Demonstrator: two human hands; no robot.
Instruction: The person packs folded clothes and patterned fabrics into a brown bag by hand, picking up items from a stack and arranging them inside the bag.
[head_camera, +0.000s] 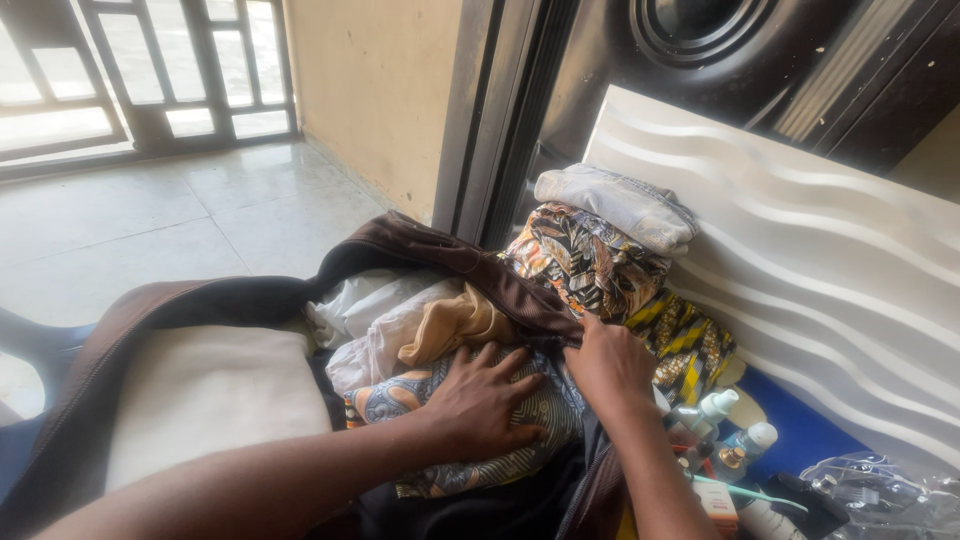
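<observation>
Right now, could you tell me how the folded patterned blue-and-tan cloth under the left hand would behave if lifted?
The patterned cloth looks soft and creased beneath the left hand, so it would probably flop and unfold. It seems thin, likely light. It should not roll or break.

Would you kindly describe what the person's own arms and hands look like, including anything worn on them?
Both forearms are bare as far as the picture shows: no sleeves, gloves, watch or bracelets. The left hand and right hand show no rings on the visible fingers, and the visible nails look short and unpainted.
</observation>
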